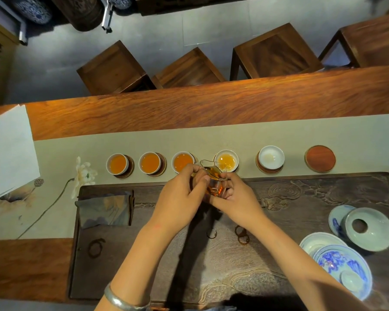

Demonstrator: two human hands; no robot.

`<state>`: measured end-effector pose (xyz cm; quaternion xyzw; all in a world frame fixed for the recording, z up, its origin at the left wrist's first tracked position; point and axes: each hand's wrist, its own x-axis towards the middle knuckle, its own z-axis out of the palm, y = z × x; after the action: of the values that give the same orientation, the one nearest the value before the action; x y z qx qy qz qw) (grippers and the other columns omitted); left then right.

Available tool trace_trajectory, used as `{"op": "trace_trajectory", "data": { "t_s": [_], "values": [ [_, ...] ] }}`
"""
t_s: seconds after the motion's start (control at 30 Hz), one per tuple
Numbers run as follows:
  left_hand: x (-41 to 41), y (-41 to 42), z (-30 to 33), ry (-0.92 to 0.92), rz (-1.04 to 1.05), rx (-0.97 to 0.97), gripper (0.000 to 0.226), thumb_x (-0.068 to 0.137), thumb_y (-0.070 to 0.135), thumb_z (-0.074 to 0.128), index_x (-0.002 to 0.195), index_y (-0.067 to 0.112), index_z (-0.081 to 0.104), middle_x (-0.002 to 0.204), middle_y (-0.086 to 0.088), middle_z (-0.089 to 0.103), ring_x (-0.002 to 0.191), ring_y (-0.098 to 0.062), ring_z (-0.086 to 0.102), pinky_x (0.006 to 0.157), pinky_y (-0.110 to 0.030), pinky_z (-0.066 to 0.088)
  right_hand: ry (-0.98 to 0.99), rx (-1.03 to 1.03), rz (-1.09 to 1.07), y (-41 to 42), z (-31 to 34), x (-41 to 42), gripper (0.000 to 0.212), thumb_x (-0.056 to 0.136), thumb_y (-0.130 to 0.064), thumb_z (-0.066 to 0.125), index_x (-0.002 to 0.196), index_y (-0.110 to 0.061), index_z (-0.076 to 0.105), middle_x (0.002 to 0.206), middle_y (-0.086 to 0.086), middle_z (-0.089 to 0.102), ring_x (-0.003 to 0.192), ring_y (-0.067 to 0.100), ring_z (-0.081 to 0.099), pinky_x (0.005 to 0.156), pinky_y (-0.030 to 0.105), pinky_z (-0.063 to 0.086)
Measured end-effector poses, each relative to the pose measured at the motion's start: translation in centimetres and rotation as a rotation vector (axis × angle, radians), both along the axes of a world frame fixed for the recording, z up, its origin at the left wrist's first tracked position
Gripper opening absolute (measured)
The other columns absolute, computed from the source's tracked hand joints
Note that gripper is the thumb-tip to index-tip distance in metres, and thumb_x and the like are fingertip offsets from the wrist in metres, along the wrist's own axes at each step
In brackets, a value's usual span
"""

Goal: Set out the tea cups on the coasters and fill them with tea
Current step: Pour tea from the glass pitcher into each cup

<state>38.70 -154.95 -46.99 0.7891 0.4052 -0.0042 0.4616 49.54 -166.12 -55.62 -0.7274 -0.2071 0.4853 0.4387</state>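
Observation:
Five white tea cups stand on round wooden coasters in a row along the beige runner. The left three cups (117, 163) (150, 163) (182, 162) hold amber tea. Both hands hold a glass pitcher (212, 176) of tea, tilted with its spout over the fourth cup (226, 160), which is partly filled. My left hand (180, 194) grips the pitcher's left side; my right hand (236, 194) grips its right side. The fifth cup (271, 157) looks almost empty. A sixth coaster (320, 158) at the right has no cup on it.
A dark carved tea tray (323, 194) lies under my hands, with a folded cloth (106, 209) at its left and a gaiwan lid, saucers and a blue-and-white bowl (344, 269) at its right. A white box (7, 151) sits far left. Wooden stools stand beyond the table.

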Motion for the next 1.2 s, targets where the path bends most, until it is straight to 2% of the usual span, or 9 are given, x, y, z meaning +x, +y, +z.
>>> {"op": "trace_trajectory", "data": {
  "t_s": [0.17, 0.43, 0.63, 0.73, 0.97, 1.07, 1.2],
  "values": [
    [0.0, 0.0, -0.1, 0.001, 0.002, 0.002, 0.016, 0.098, 0.036, 0.05, 0.109, 0.029, 0.059, 0.085, 0.01, 0.067, 0.078, -0.005, 0.062, 0.066, -0.029, 0.049, -0.004, 0.004, -0.009, 0.0, 0.1, 0.0, 0.087, 0.038, -0.091, 0.071, 0.11, -0.046, 0.052, 0.104, -0.015, 0.074, 0.092, -0.001, 0.071, 0.09, 0.037, 0.058],
    [0.0, 0.0, -0.1, 0.006, -0.007, 0.021, 0.015, 0.098, 0.036, 0.05, 0.108, 0.029, 0.058, 0.085, 0.01, 0.066, 0.077, -0.006, 0.061, 0.064, -0.03, 0.048, 0.009, 0.014, 0.004, 0.0, 0.5, 0.0, 0.106, 0.039, -0.09, 0.071, 0.125, -0.031, 0.054, 0.11, -0.01, 0.073, 0.097, 0.004, 0.071, 0.093, 0.04, 0.057],
    [0.1, 0.0, 0.2, 0.017, -0.02, 0.036, 0.016, 0.098, 0.037, 0.049, 0.108, 0.029, 0.058, 0.084, 0.01, 0.067, 0.077, -0.006, 0.062, 0.066, -0.031, 0.049, 0.014, 0.006, 0.011, 0.0, 0.7, 0.0, 0.109, 0.037, -0.091, 0.07, 0.126, -0.03, 0.054, 0.109, -0.009, 0.074, 0.098, 0.006, 0.071, 0.094, 0.042, 0.056],
    [0.2, 0.0, 0.3, 0.018, -0.025, 0.046, 0.015, 0.097, 0.038, 0.049, 0.108, 0.03, 0.058, 0.082, 0.011, 0.065, 0.074, -0.003, 0.06, 0.062, -0.027, 0.046, 0.004, 0.009, 0.009, 0.0, 0.6, 0.0, 0.105, 0.038, -0.092, 0.069, 0.123, -0.033, 0.055, 0.107, -0.011, 0.074, 0.097, 0.005, 0.071, 0.093, 0.041, 0.057],
    [0.5, 0.2, 0.6, 0.023, -0.038, 0.069, 0.019, 0.097, 0.037, 0.05, 0.11, 0.026, 0.059, 0.081, 0.013, 0.062, 0.072, -0.002, 0.056, 0.061, -0.028, 0.042, 0.0, 0.025, -0.004, 0.3, 0.5, 0.1, 0.086, 0.038, -0.092, 0.069, 0.11, -0.046, 0.054, 0.103, -0.012, 0.074, 0.093, 0.003, 0.071, 0.089, 0.037, 0.058],
    [0.7, 0.3, 0.8, 0.027, -0.035, 0.069, 0.018, 0.097, 0.036, 0.05, 0.109, 0.026, 0.059, 0.081, 0.008, 0.064, 0.075, -0.012, 0.06, 0.067, -0.036, 0.049, 0.001, 0.026, -0.013, 0.4, 0.5, 0.1, 0.096, 0.034, -0.095, 0.066, 0.114, -0.043, 0.053, 0.102, -0.012, 0.073, 0.088, 0.005, 0.07, 0.084, 0.033, 0.056],
    [0.9, 0.3, 1.1, 0.028, -0.044, 0.081, 0.017, 0.097, 0.035, 0.05, 0.108, 0.026, 0.059, 0.082, 0.008, 0.064, 0.075, -0.011, 0.061, 0.069, -0.036, 0.05, 0.013, 0.033, -0.011, 0.3, 0.5, 0.1, 0.106, 0.035, -0.093, 0.068, 0.123, -0.035, 0.054, 0.106, -0.011, 0.073, 0.095, 0.007, 0.071, 0.089, 0.035, 0.057]
  ]
}}
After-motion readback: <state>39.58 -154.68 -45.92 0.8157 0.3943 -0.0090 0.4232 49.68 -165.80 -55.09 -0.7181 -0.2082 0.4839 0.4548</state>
